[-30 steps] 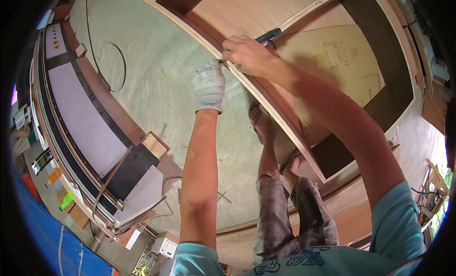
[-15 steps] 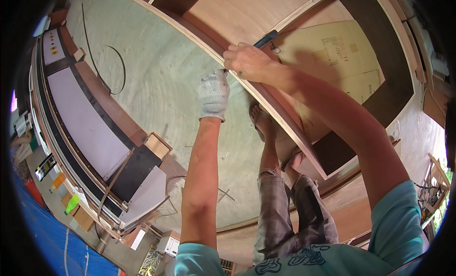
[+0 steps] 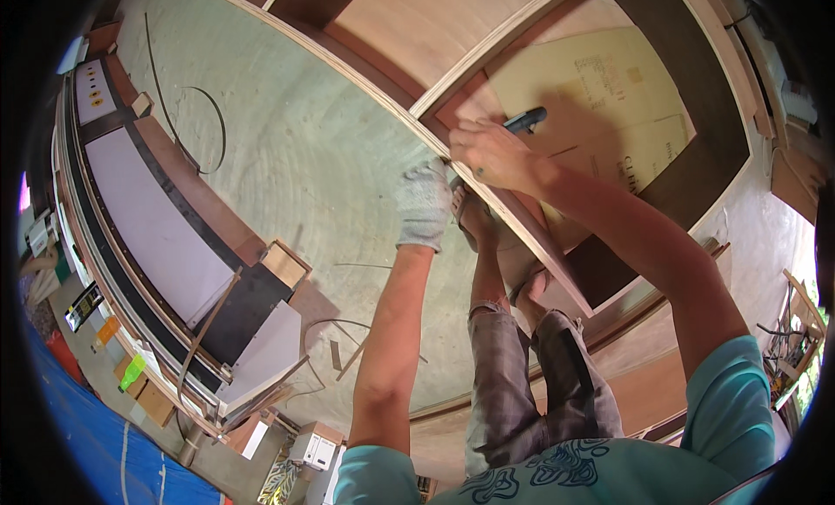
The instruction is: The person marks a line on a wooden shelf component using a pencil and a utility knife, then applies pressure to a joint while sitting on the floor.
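A wooden cabinet frame [image 3: 531,235], with pale layered edges and dark inner faces, lies tilted across the upper right. My right hand [image 3: 500,155] is bare, closed around a dark-handled hand tool [image 3: 525,120] over the inner side of the long edge board. The handle sticks out beyond the hand; the tool's working end is hidden. Just across the same board, my left hand [image 3: 424,205], in a grey knitted glove, has its fingers curled in against the board's outer edge. What those fingers grip is hidden.
Flattened cardboard [image 3: 609,96] lies inside the frame's right compartment. A long curved cabinet [image 3: 156,218] with white panels stands at left. Thin dark strips [image 3: 224,131] lie on the concrete floor [image 3: 287,96]. My sandalled feet [image 3: 474,218] are beneath the frame's near corner.
Both hands have moved rightward and nearer along the board's edge, the tool travelling with my right hand. The frame appears shifted slightly up and left in view.
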Demonstrator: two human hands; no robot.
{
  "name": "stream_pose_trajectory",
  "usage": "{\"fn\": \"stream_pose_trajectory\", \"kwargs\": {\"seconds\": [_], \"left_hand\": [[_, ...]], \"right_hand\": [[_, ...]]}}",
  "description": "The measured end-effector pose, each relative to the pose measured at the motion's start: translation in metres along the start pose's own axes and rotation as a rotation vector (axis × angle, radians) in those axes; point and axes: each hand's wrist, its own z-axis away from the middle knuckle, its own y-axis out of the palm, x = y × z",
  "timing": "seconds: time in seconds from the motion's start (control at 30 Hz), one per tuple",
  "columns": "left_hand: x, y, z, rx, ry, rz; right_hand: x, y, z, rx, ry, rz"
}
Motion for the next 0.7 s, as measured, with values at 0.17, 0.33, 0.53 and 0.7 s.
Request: {"fn": "stream_pose_trajectory", "kwargs": {"seconds": [0.17, 0.33, 0.53, 0.7], "left_hand": [[-0.002, -0.015, -0.003, 0.106, 0.121, -0.146], [0.072, -0.022, -0.07, -0.058, -0.044, -0.151], [0.092, -0.009, -0.088, 0.068, -0.088, -0.109], [0.068, 0.001, -0.062, 0.021, -0.098, -0.018]], "right_hand": [[-0.005, -0.007, -0.002, 0.051, -0.029, -0.008], [-0.015, -0.019, -0.097, -0.166, -0.04, 0.114], [-0.033, -0.005, -0.124, -0.094, -0.042, 0.125], [-0.021, -0.01, -0.095, 0.021, -0.045, 0.136]]}}
